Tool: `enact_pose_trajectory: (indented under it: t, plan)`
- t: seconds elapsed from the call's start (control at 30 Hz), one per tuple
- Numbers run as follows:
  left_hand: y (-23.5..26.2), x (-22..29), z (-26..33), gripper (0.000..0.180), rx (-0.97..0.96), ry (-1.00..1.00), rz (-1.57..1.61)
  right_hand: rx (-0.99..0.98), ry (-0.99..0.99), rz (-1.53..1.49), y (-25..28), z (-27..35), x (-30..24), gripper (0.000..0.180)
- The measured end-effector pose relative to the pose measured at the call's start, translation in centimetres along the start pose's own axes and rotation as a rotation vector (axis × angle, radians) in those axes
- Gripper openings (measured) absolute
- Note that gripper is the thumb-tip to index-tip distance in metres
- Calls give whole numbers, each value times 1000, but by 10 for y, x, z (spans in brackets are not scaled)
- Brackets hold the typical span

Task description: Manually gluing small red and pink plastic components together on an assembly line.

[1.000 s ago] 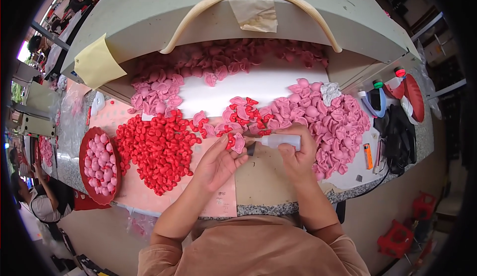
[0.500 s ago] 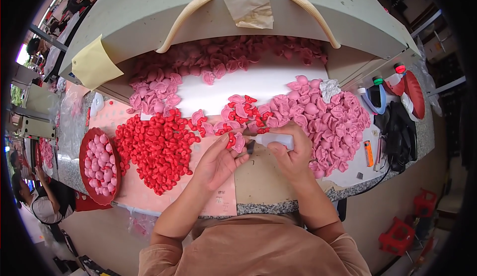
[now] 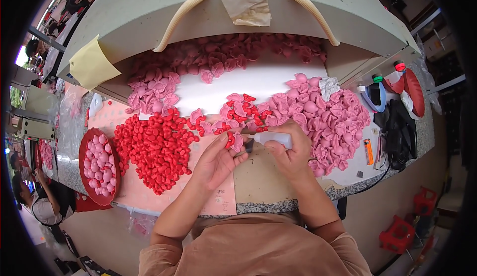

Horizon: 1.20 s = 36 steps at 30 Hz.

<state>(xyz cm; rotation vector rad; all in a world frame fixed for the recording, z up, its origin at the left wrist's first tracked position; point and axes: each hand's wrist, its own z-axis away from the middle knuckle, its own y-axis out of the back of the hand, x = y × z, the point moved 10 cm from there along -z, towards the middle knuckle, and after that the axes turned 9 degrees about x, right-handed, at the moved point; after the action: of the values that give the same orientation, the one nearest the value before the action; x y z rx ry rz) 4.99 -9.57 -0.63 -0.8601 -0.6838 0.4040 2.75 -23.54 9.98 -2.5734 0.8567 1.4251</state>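
Left hand [image 3: 216, 159] pinching pink petal piece [image 3: 236, 141] between fingertips; right hand [image 3: 290, 152] clamped around white glue bottle [image 3: 272, 138]. Best kept steady, nozzle [image 3: 249, 145] touching petal edge, squeezing lightly.

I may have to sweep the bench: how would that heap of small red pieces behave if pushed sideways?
The red pieces lie loose and stacked, so they would probably scatter rather than slide together. They look small and rounded, likely light and apt to tumble. Strays already sit near the left hand.

Left hand [image 3: 217, 159] on pink piece [image 3: 236, 142], right hand [image 3: 290, 152] around white bottle [image 3: 273, 138].
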Motion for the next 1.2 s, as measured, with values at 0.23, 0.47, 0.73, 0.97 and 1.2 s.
enact_pose_trajectory:
  t: [0.23, 0.47, 0.73, 0.97, 1.2]
  plan:
    - [2, 0, 0, 32, 21, -16, -15, -5, 34, 19, -1, -1, -2, 30]
    - [6, -1, -3, 33, 19, -9, -24, -26, 76, 33, -2, -1, -7, 30]
    - [9, -5, -4, 34, 67, 29, 6, -28, 81, 51, -3, -1, -6, 30]
    - [7, -5, -3, 33, 47, 46, 27, 0, 97, 44, 0, -2, -8, 30]
    - [6, -6, -2, 32, 39, 57, 28, -13, 104, 51, -1, -2, -10, 31]
